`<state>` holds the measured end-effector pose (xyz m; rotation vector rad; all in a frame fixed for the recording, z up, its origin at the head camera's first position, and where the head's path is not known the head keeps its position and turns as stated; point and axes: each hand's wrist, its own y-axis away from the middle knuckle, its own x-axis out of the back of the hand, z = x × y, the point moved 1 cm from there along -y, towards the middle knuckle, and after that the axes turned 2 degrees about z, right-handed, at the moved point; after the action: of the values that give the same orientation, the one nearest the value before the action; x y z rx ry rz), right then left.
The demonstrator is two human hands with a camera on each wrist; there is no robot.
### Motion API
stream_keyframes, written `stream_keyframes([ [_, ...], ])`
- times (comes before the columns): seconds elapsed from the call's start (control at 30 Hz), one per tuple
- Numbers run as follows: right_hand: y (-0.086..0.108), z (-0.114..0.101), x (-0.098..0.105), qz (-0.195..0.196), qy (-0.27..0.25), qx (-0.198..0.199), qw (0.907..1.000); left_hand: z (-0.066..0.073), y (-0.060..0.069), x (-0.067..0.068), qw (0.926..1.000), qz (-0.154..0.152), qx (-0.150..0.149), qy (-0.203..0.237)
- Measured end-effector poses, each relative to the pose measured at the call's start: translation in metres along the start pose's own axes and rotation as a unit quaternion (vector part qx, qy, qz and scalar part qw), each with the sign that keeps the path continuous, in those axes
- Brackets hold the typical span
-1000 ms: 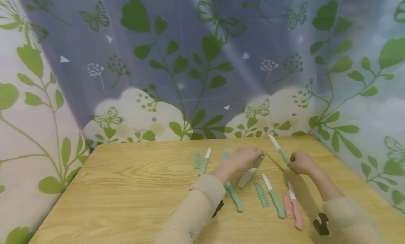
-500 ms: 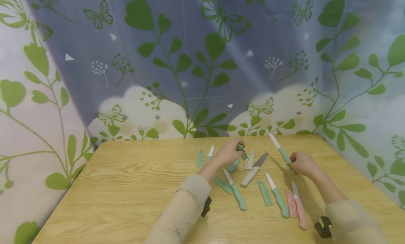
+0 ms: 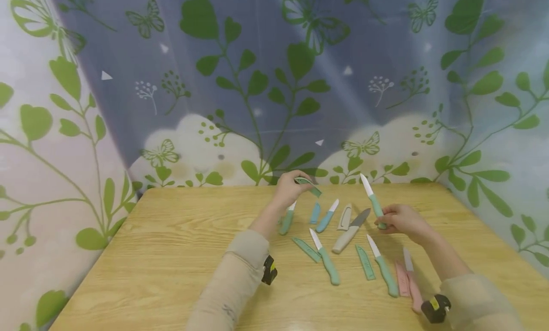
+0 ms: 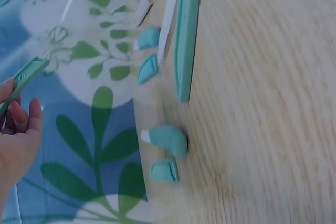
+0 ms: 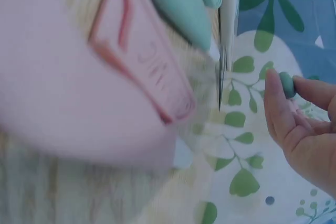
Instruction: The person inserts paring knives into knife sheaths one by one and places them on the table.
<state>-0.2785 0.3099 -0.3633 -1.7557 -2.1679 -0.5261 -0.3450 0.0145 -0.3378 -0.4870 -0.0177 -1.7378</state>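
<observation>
Raised above the table's far edge, my left hand (image 3: 288, 188) holds a green knife sheath (image 3: 310, 186). The same sheath (image 4: 26, 80) tilts up from the fingers in the left wrist view. My right hand (image 3: 403, 220) pinches the green handle of a paring knife (image 3: 375, 207), its white blade pointing up and away. In the right wrist view, thumb and finger pinch the handle's end (image 5: 286, 84). Beside my left forearm lies another green-handled knife (image 3: 287, 222), partly hidden. Between the hands lie a blue knife (image 3: 327, 221), a blue sheath (image 3: 315, 213) and a beige-handled knife (image 3: 345, 238).
A white sheath (image 3: 345, 217) lies behind the beige knife. Nearer are two green knives (image 3: 329, 265) with green sheaths (image 3: 365, 262). A pink knife (image 3: 415, 290) and pink sheath (image 3: 402, 278) lie under my right wrist. Patterned curtain (image 3: 240, 107) hangs behind the wooden table (image 3: 171, 254).
My left hand has lifted the green sheath off the beige knife's area and moved left and back, uncovering the blue knife. The right hand still holds its knife, now tipped more upright.
</observation>
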Motion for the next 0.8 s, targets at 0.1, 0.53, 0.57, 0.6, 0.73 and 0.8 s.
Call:
stream_keyframes([
  [0.1, 0.001, -0.006, -0.005, -0.025, -0.034, 0.01, 0.9991, -0.002, 0.0, 0.011, 0.9992, 0.009, 0.019, 0.035],
  [0.53, 0.002, -0.03, -0.034, -0.069, -0.053, 0.044, 0.9952, -0.011, 0.003, 0.041, 0.9903, 0.001, 0.039, 0.133],
  [0.57, 0.001, -0.031, -0.036, -0.07, -0.051, 0.045, 0.9952, -0.012, 0.003, 0.042, 0.9887, -0.001, 0.041, 0.144],
  [0.6, 0.001, -0.032, -0.038, -0.072, -0.055, 0.043, 0.995, -0.013, 0.004, 0.042, 0.9868, -0.002, 0.044, 0.156],
  [0.73, 0.0, -0.036, -0.046, -0.084, -0.067, 0.041, 0.9934, -0.017, 0.006, 0.045, 0.9797, 0.002, 0.053, 0.193],
  [0.8, 0.0, -0.039, -0.05, -0.09, -0.068, 0.042, 0.9928, -0.019, 0.006, 0.046, 0.9764, 0.003, 0.058, 0.208],
])
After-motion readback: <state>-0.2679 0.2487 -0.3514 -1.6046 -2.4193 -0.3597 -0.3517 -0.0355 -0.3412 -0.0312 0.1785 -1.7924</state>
